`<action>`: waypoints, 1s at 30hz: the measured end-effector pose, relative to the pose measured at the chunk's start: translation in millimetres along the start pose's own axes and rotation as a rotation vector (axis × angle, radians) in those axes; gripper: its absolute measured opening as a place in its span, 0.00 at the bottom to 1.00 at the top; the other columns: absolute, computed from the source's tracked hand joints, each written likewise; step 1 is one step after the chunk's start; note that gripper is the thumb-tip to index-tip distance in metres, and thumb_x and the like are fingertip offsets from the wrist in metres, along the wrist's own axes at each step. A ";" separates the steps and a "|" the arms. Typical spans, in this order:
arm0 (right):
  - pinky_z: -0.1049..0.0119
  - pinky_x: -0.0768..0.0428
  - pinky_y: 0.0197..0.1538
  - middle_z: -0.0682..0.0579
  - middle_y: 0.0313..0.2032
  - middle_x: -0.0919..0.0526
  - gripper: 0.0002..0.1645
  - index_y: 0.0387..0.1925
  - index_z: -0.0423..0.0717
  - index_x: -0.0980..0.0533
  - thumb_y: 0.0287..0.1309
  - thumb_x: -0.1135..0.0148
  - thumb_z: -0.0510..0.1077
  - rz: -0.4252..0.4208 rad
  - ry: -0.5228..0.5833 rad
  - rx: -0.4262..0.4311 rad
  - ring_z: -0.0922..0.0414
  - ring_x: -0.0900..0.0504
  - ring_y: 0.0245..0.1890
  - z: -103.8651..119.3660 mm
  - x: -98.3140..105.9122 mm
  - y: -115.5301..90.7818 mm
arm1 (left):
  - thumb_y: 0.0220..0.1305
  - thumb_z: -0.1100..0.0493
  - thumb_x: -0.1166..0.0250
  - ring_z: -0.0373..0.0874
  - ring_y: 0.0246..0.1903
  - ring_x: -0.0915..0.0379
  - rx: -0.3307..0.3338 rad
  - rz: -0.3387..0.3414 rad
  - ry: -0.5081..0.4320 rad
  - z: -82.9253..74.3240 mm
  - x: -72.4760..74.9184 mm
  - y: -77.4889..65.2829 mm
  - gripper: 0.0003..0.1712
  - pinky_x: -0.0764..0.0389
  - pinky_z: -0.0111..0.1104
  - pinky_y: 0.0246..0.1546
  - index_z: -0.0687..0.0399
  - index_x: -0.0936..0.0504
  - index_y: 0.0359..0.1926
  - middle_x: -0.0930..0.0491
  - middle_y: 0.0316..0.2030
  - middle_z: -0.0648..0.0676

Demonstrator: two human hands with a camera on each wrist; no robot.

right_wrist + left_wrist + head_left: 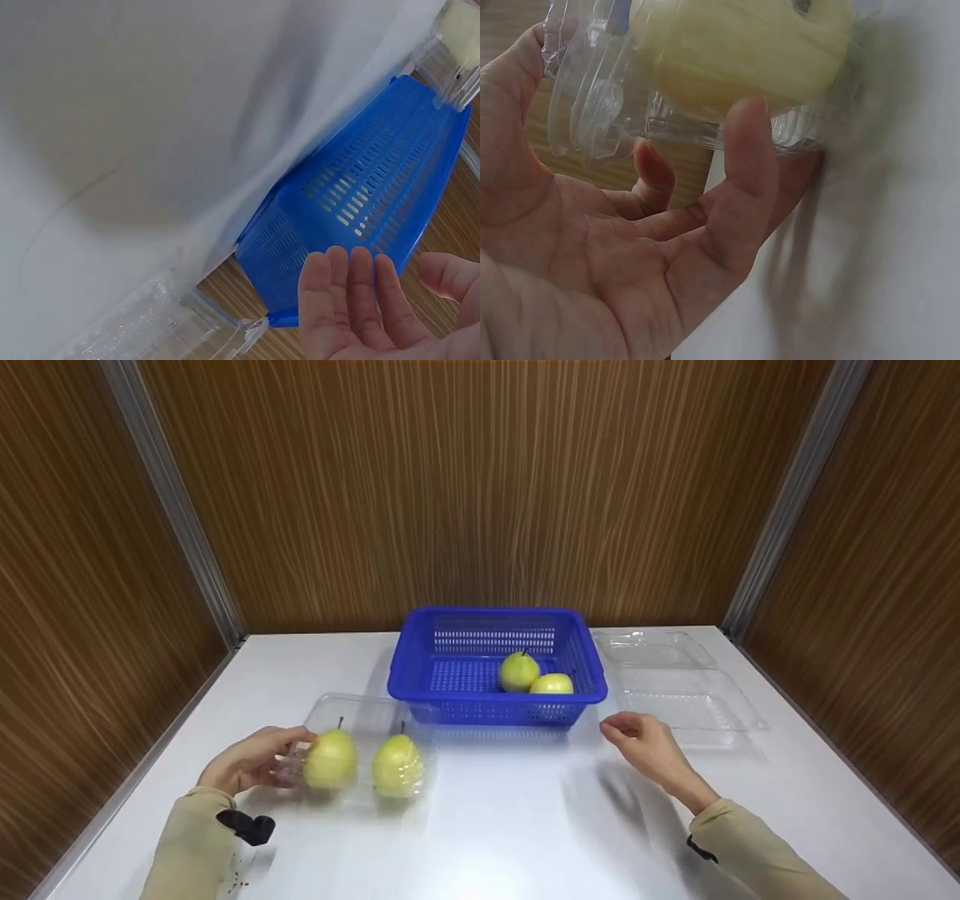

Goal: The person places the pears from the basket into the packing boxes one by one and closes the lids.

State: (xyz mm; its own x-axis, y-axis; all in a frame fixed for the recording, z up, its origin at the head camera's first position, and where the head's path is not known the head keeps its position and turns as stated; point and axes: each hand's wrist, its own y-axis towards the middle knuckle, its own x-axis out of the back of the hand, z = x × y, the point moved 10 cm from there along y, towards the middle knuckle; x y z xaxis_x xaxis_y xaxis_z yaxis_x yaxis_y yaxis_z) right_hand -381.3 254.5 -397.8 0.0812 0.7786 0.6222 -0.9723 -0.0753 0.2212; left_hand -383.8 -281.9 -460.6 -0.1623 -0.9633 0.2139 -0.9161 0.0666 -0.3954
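Note:
At the left of the head view, my left hand (255, 757) grips the near-left side of a clear plastic clamshell box (360, 712). Two yellow-green pears, a left one (330, 760) and a right one (398, 766), lie inside it, stems pointing away. In the left wrist view the thumb is at the box's rim, and fingers (750, 150) curl under its side. My right hand (649, 746) hovers over the table in front of the basket's right corner, holding nothing, its fingers (360, 292) loosely bent. The blue plastic basket (480, 711) holds an upright pear (519, 672) and another pear (553, 684).
Right of the basket lies another clear plastic clamshell box (686, 699), its lid laid back and nothing inside. Wood-grain panels (480, 495) enclose the white table (495, 825) at the back and sides. Small dark specks (237, 877) lie near the left sleeve.

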 end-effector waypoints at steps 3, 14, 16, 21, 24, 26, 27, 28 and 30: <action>0.59 0.24 0.43 0.47 0.38 0.18 0.16 0.41 0.41 0.22 0.57 0.42 0.49 0.007 0.012 -0.020 0.54 0.21 0.39 -4.3 2.1 -0.5 | 0.51 0.44 0.36 0.49 0.34 0.28 0.008 -0.022 -0.004 4.0 12.7 -1.6 0.26 0.22 0.41 0.35 0.61 0.30 0.39 0.34 0.37 0.57; 0.62 0.25 0.41 0.47 0.39 0.18 0.22 0.44 0.40 0.23 0.57 0.43 0.53 -0.003 0.029 -0.060 0.53 0.21 0.40 -16.7 19.1 -3.7 | 0.53 0.48 0.37 0.46 0.31 0.26 -0.016 -0.047 -0.112 9.4 42.2 -1.5 0.26 0.21 0.40 0.33 0.64 0.29 0.44 0.31 0.38 0.57; 0.64 0.25 0.40 0.48 0.38 0.18 0.22 0.44 0.39 0.23 0.57 0.43 0.53 0.008 0.045 -0.068 0.54 0.21 0.38 -19.0 18.3 -3.9 | 0.54 0.49 0.36 0.46 0.32 0.26 -0.017 -0.052 -0.118 10.7 45.0 -2.0 0.28 0.21 0.39 0.34 0.66 0.30 0.47 0.32 0.40 0.58; 0.67 0.24 0.38 0.48 0.37 0.18 0.21 0.43 0.39 0.23 0.57 0.42 0.52 0.026 0.062 -0.078 0.57 0.21 0.36 -22.1 15.8 -4.4 | 0.53 0.46 0.36 0.44 0.31 0.26 -0.033 -0.088 -0.072 9.0 51.3 -5.5 0.33 0.21 0.37 0.35 0.69 0.32 0.49 0.34 0.42 0.58; 0.67 0.24 0.37 0.47 0.37 0.18 0.20 0.43 0.39 0.23 0.58 0.42 0.51 0.020 0.064 -0.070 0.53 0.21 0.37 -22.0 17.1 -4.0 | 0.51 0.45 0.34 0.42 0.28 0.29 -0.038 -0.123 -0.029 5.3 55.6 -6.6 0.33 0.21 0.36 0.35 0.69 0.31 0.46 0.33 0.35 0.55; 0.66 0.24 0.37 0.46 0.37 0.18 0.19 0.43 0.39 0.23 0.58 0.43 0.50 0.014 0.059 -0.063 0.51 0.21 0.38 -21.9 18.1 -3.5 | 0.50 0.45 0.34 0.40 0.25 0.31 -0.038 -0.131 0.002 3.1 57.7 -7.0 0.33 0.21 0.36 0.35 0.68 0.30 0.44 0.31 0.29 0.53; 0.65 0.24 0.38 0.46 0.37 0.18 0.19 0.43 0.39 0.23 0.58 0.43 0.50 0.012 0.055 -0.057 0.50 0.21 0.38 -21.7 18.7 -3.2 | 0.50 0.44 0.34 0.40 0.24 0.31 -0.037 -0.136 0.016 2.5 59.0 -7.3 0.32 0.21 0.35 0.34 0.68 0.30 0.43 0.31 0.27 0.51; 0.65 0.24 0.38 0.46 0.37 0.18 0.19 0.43 0.39 0.23 0.58 0.43 0.50 0.007 0.043 -0.050 0.50 0.21 0.38 -21.4 19.6 -2.9 | 0.50 0.44 0.34 0.39 0.22 0.32 -0.033 -0.144 0.021 2.8 60.7 -7.3 0.32 0.21 0.34 0.32 0.67 0.30 0.42 0.31 0.24 0.50; 0.63 0.24 0.40 0.46 0.38 0.18 0.19 0.43 0.39 0.23 0.58 0.43 0.50 -0.004 0.014 -0.035 0.50 0.21 0.39 -20.9 21.8 -2.1 | 0.49 0.42 0.34 0.37 0.19 0.34 -0.023 -0.161 0.044 4.1 64.9 -7.7 0.31 0.23 0.30 0.26 0.65 0.29 0.39 0.32 0.20 0.48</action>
State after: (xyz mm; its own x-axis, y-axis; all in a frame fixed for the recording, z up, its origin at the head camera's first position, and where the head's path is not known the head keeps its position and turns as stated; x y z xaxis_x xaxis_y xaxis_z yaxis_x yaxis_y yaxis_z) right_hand -382.1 284.6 -400.4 0.0825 0.7872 0.6111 -0.9791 -0.0502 0.1969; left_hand -385.8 -346.0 -447.4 -0.0284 -0.9496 0.3121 -0.9397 -0.0811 -0.3322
